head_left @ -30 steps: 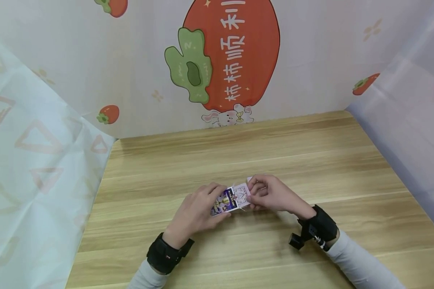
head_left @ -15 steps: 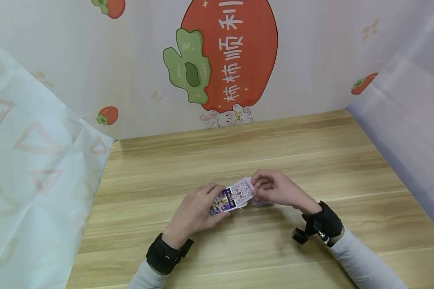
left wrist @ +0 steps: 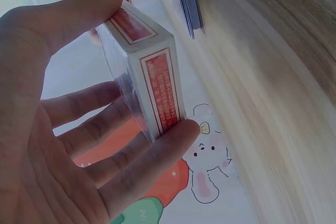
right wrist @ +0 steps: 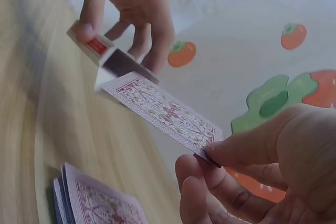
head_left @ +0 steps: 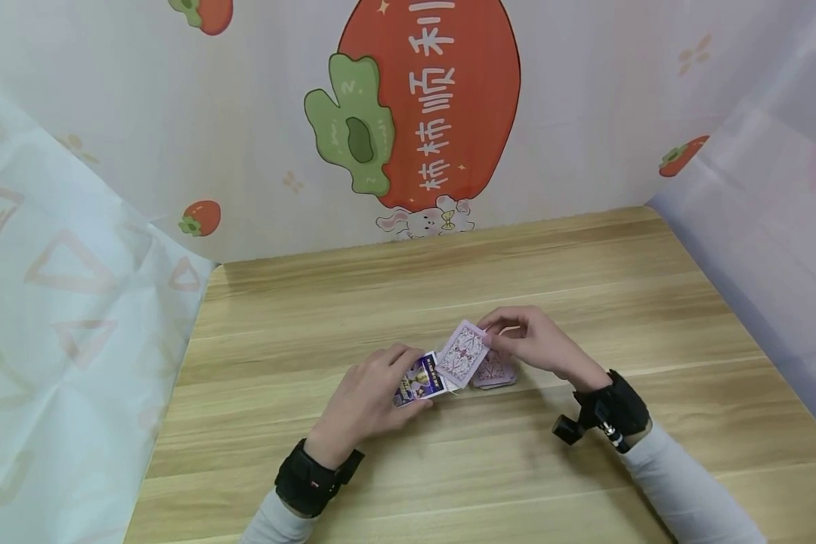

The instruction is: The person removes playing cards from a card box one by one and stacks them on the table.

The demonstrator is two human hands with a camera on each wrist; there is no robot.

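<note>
My left hand (head_left: 372, 391) holds a purple-fronted playing-card box (head_left: 418, 381) by its edges, low over the table. Red printed panels show along the sides of the box (left wrist: 157, 90) in the left wrist view. Its open end and dark inside (right wrist: 126, 64) face my right hand in the right wrist view. Between thumb and fingers, my right hand (head_left: 540, 341) pinches a playing card (head_left: 464, 353), patterned back up, just outside the box's mouth. Whether more cards lie under it I cannot tell. Beneath that hand, a stack of playing cards (head_left: 495, 372) lies on the table.
The wood-grain table (head_left: 353, 302) meets a white cloth backdrop (head_left: 265, 113) with persimmon and rabbit prints. Cloth also hangs along the left and right sides. Each wrist carries a black strap, and a small camera (head_left: 567, 430) sticks out from the right one.
My right hand has drawn the playing card up and right, out of the box's mouth, and turned it. The stack on the table has come into view. My left hand stays nearly still.
</note>
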